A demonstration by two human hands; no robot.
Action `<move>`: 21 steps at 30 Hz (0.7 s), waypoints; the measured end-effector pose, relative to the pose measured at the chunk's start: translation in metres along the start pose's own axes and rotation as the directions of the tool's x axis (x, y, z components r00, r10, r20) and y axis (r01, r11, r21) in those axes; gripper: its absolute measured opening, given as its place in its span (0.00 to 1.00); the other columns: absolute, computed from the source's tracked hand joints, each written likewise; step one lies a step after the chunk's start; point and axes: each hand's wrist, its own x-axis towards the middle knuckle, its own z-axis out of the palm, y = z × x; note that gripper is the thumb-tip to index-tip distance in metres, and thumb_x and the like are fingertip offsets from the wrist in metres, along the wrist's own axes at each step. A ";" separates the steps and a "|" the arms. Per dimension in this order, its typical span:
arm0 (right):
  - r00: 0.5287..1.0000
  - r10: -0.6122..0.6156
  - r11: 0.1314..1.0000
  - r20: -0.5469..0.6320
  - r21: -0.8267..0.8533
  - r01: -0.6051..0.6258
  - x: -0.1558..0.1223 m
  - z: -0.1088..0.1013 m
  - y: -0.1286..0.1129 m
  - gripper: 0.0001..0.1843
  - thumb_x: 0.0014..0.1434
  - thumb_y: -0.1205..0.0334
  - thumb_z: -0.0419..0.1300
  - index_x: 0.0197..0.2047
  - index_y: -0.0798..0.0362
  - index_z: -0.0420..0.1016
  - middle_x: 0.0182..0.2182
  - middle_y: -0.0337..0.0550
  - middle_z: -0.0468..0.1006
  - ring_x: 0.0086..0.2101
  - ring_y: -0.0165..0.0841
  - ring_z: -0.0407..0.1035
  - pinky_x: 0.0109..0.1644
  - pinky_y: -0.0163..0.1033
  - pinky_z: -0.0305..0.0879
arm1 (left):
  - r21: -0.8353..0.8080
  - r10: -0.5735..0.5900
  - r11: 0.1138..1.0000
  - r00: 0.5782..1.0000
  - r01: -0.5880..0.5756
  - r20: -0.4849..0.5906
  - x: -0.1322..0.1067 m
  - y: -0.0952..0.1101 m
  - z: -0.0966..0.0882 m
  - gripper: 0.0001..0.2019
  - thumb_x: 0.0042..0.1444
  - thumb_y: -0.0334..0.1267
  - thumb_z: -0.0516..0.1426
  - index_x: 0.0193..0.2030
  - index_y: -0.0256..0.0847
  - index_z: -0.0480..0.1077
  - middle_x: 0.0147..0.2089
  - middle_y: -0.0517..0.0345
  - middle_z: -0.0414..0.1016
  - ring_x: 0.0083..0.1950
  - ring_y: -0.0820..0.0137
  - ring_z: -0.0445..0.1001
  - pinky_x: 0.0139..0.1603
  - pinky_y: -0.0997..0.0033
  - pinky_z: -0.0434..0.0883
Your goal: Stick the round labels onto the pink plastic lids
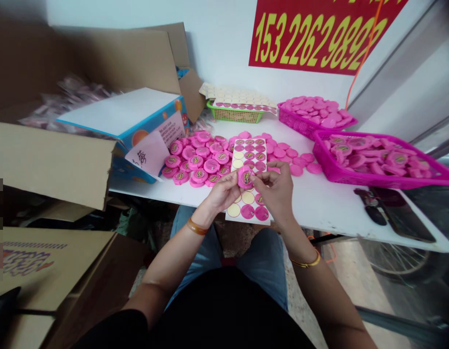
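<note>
Gripping a pink round case by its rim, the left hand has thumb and fingers closed on it. From the other side the right hand meets the case at its edge, thumb tip on the labelled face, fingers curled; whether they close on it behind, I cannot tell. The case is between the two hands, over the sticker sheet. Its labelled face points up towards the wearer, and the outline is nearly circular — no clear long axis — with lettering too small to read.

Under the grip, the sheet's long axis runs away from the wearer, its near end reaching past the table edge; some of its circles are pale and bare, others hold pink stickers.

To the right of the grip, the nearer magenta basket is heaped with pink cases, some labelled. Beyond it, the farther magenta basket holds plain-looking pink pieces. Straight beyond the grip, sticker sheets lie across the green basket. Well to the left, a cardboard box contains clear-wrapped packets — a blue printed carton is beside them. Just beyond and left of the grip lies a pile of labelled cases.
</note>
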 end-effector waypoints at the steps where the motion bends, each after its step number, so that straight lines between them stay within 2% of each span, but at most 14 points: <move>1: 1.000 -0.006 1.000 -0.003 -0.019 0.006 -0.001 0.000 -0.001 0.22 0.49 0.59 0.65 0.46 0.47 0.61 0.25 0.32 0.77 0.27 0.32 0.73 0.36 0.41 0.70 | -0.001 -0.002 1.000 1.000 0.002 -0.005 -0.001 0.000 0.000 0.10 0.54 0.41 0.62 0.37 0.36 0.74 0.40 0.52 0.75 0.46 0.67 0.73 0.55 0.65 0.65; 6: 1.000 0.001 0.985 0.029 -0.170 0.004 -0.003 -0.003 -0.003 0.29 0.44 0.56 0.69 0.48 0.48 0.63 0.24 0.30 0.73 0.26 0.31 0.70 0.35 0.40 0.67 | -0.002 -0.030 1.000 0.999 0.030 -0.023 -0.007 -0.002 0.001 0.07 0.53 0.38 0.62 0.34 0.36 0.73 0.36 0.54 0.74 0.42 0.69 0.73 0.52 0.65 0.67; 9: 0.999 0.011 0.976 0.047 -0.219 -0.001 0.000 -0.004 0.003 0.32 0.40 0.53 0.71 0.47 0.49 0.65 0.23 0.29 0.70 0.25 0.30 0.67 0.30 0.37 0.64 | -0.013 -0.049 0.999 0.999 0.049 -0.002 -0.011 -0.003 0.002 0.08 0.52 0.38 0.62 0.37 0.36 0.74 0.37 0.53 0.75 0.42 0.69 0.74 0.51 0.66 0.69; 12: 0.981 0.121 0.989 0.151 -0.105 -0.105 0.003 -0.004 0.017 0.22 0.47 0.47 0.66 0.40 0.50 0.68 0.20 0.30 0.69 0.21 0.29 0.64 0.26 0.36 0.62 | -0.011 -0.111 0.994 0.994 0.111 0.012 -0.019 0.002 0.000 0.11 0.53 0.38 0.62 0.41 0.35 0.74 0.40 0.49 0.77 0.45 0.64 0.75 0.51 0.63 0.70; 14: 0.973 0.157 0.987 0.171 -0.073 -0.146 0.001 -0.007 0.029 0.17 0.54 0.46 0.60 0.36 0.52 0.70 0.21 0.35 0.72 0.21 0.30 0.67 0.27 0.37 0.65 | 0.001 -0.167 0.986 0.986 0.167 -0.025 -0.030 0.010 -0.005 0.12 0.55 0.40 0.59 0.42 0.33 0.74 0.42 0.45 0.77 0.47 0.60 0.76 0.50 0.61 0.71; 17: 0.994 0.056 0.968 0.096 -0.250 -0.031 -0.016 -0.019 0.043 0.14 0.57 0.50 0.58 0.38 0.52 0.75 0.31 0.43 0.80 0.32 0.36 0.74 0.38 0.43 0.70 | 0.022 -0.220 0.975 0.970 0.223 -0.108 -0.060 0.030 -0.017 0.17 0.58 0.44 0.55 0.45 0.32 0.73 0.45 0.41 0.77 0.47 0.57 0.77 0.45 0.60 0.74; 19: 0.983 -0.033 0.903 0.182 -0.416 0.107 -0.034 -0.030 0.051 0.15 0.57 0.50 0.59 0.43 0.51 0.76 0.39 0.47 0.81 0.41 0.41 0.75 0.48 0.49 0.69 | 0.080 -0.248 0.961 0.953 0.264 -0.172 -0.086 0.039 -0.026 0.16 0.56 0.43 0.56 0.45 0.33 0.73 0.47 0.41 0.77 0.45 0.57 0.78 0.42 0.61 0.75; 21: 0.943 -0.087 0.832 0.320 -0.497 0.246 -0.053 -0.040 0.057 0.19 0.57 0.50 0.61 0.48 0.50 0.76 0.48 0.50 0.80 0.49 0.45 0.72 0.55 0.54 0.65 | 0.182 -0.284 0.922 0.917 0.342 -0.281 -0.110 0.038 -0.034 0.15 0.53 0.41 0.58 0.44 0.35 0.73 0.45 0.44 0.77 0.41 0.60 0.78 0.36 0.65 0.75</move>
